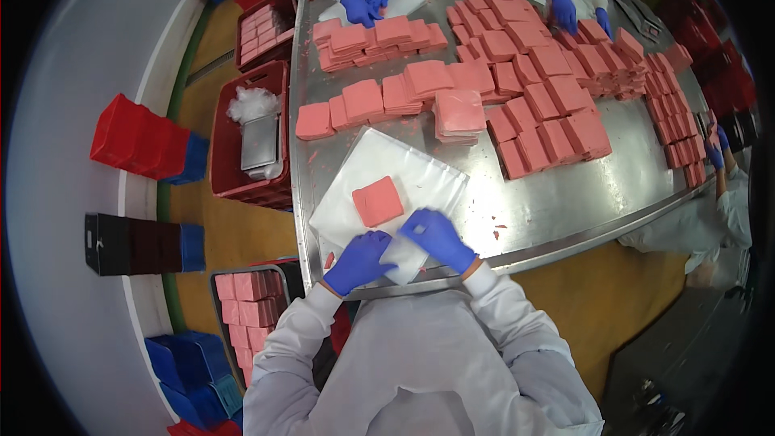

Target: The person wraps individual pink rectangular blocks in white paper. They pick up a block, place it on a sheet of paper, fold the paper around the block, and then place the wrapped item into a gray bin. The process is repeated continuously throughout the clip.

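A square stack of pink slices (378,201), perhaps meat, lies on white plastic sheets (343,186) at the near left of the metal table. Both hands wear blue gloves and are at the sheets' near corner, just below the stack. My left hand (358,263) rests there with thumb and fingers apart. My right hand (442,242) has curled fingers, with a white bit of sheet between thumb and finger; its tips are slightly blurred. Just beyond the sheets stands a taller stack of pink slices (460,113), next to a row of similar stacks (363,101).
Many more pink stacks (557,97) cover the middle of the metal table (557,218). Co-workers' blue-gloved hands (367,4) work at the far and right edges. Left of the table stand a red crate (230,145) and a grey-rimmed crate of pink packs (246,299).
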Action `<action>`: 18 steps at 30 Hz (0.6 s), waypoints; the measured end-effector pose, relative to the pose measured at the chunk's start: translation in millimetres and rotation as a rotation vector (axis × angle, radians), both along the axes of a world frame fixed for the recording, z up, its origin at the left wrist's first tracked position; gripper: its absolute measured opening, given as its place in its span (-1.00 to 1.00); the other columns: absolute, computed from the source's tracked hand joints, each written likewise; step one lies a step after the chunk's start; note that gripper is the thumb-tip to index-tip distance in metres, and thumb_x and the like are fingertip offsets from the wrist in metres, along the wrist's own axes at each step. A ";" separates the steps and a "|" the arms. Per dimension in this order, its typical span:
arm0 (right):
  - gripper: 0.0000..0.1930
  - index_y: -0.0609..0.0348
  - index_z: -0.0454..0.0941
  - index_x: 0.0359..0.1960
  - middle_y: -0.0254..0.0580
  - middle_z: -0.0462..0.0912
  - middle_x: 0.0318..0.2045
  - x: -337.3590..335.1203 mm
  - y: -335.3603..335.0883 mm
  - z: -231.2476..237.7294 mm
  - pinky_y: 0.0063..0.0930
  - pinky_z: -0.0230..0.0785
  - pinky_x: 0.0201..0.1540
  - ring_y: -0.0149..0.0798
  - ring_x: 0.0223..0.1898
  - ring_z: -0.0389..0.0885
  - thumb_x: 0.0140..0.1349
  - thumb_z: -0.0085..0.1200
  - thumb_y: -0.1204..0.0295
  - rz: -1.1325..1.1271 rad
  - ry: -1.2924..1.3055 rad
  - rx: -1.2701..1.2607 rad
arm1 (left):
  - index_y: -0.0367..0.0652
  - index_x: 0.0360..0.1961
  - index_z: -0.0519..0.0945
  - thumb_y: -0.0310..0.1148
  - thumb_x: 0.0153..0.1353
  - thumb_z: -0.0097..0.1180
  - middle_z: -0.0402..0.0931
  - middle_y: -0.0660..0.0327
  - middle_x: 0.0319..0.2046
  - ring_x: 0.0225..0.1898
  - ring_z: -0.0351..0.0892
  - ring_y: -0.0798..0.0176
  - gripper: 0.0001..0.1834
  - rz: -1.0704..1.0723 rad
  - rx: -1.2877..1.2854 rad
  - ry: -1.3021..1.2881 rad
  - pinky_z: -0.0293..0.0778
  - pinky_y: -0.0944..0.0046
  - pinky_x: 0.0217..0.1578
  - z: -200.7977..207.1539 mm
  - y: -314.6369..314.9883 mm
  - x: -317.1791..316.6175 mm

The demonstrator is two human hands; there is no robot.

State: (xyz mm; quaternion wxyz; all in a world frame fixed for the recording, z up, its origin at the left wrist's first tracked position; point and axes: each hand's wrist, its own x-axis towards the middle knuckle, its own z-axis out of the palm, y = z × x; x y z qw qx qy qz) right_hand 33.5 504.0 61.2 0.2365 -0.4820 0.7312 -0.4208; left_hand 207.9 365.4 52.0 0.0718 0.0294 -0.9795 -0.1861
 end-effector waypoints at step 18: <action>-0.85 0.17 0.57 -0.29 0.00 0.56 -0.30 -77.7 -2.2 18.3 -0.11 0.32 -0.08 0.04 -0.22 0.51 0.11 0.03 0.49 -0.729 0.387 -0.153 | -0.08 -0.35 0.64 -0.21 0.17 0.08 0.56 0.10 -0.43 -0.38 0.54 0.01 -0.80 0.133 0.152 -0.292 0.41 0.05 -0.37 -12.4 34.5 -21.0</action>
